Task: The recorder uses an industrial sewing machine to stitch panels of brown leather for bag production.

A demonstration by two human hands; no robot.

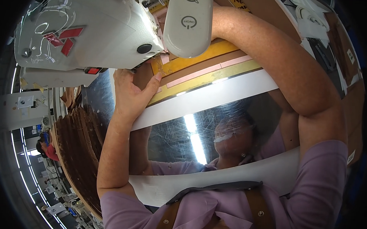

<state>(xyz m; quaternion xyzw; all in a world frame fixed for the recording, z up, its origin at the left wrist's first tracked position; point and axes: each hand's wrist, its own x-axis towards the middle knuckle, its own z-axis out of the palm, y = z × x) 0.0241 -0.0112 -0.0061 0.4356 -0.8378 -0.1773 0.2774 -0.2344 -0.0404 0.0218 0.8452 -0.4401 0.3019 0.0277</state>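
My left hand (131, 90) rests under the front of a white sewing machine (101, 27). Its thumb is spread away from the fingers and lies on the corner of a yellow template (201, 58); the fingertips are partly hidden by the machine. Brown material (209, 66) shows through the template's slot, alongside a pink strip (197, 73). From the right my right arm (266, 44) curves over the template. My right hand is hidden behind a white lamp-like unit (188, 34), so its fingers and anything in them do not show.
A shiny scratched metal surface (170, 142) lies between my arms, with a white band (208, 97) along its far edge. Stacked brown pieces (79, 151) stand at the left. White items (312, 22) lie at the far right. Another person (49, 150) is in the distance, left.
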